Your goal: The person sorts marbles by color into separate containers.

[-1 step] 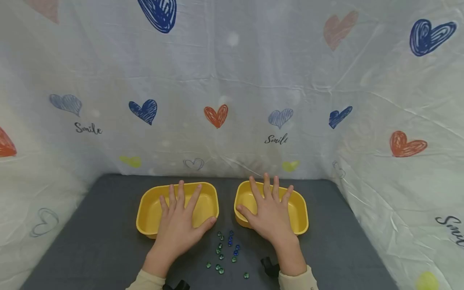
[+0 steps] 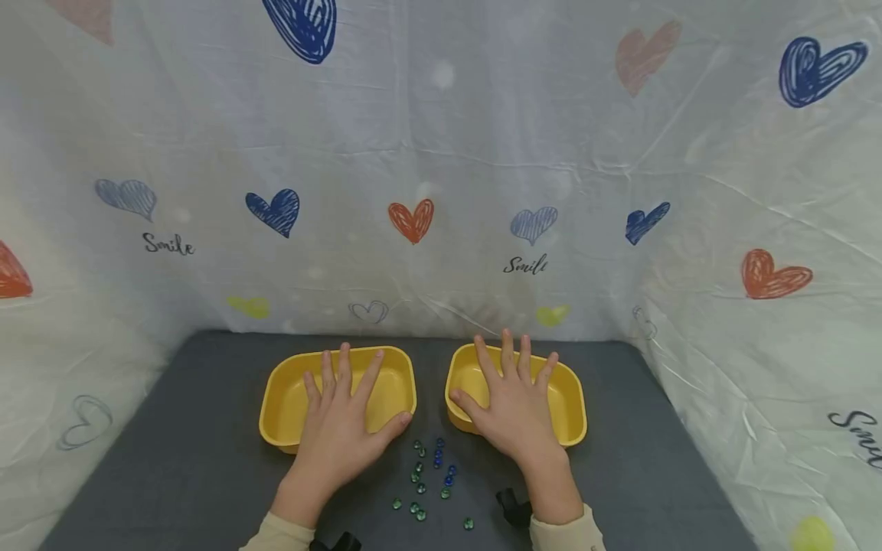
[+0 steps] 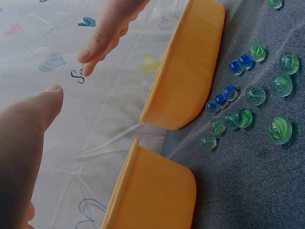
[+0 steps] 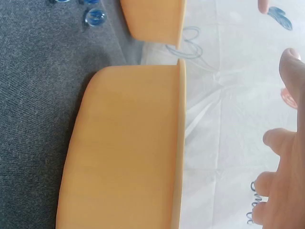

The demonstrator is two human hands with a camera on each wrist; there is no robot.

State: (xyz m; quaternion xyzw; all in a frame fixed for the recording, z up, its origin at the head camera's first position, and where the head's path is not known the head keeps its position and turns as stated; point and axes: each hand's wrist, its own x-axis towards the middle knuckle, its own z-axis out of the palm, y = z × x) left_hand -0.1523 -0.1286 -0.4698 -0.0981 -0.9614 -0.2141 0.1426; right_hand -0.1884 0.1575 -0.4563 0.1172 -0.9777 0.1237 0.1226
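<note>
My left hand hovers over the left yellow tub, palm down with fingers spread and nothing held. Likewise spread, my right hand is over the right yellow tub, its thumb near the tub's left rim. Between my forearms lie loose glass marbles: several green-swirled ones and several blue ones. In the left wrist view, green marbles and blue marbles rest beside the tubs. The right wrist view has my right fingers above the tub's rim.
Dark grey cloth covers the table. A white sheet printed with hearts hangs behind the tubs and along the sides. Black wrist devices are by both forearms.
</note>
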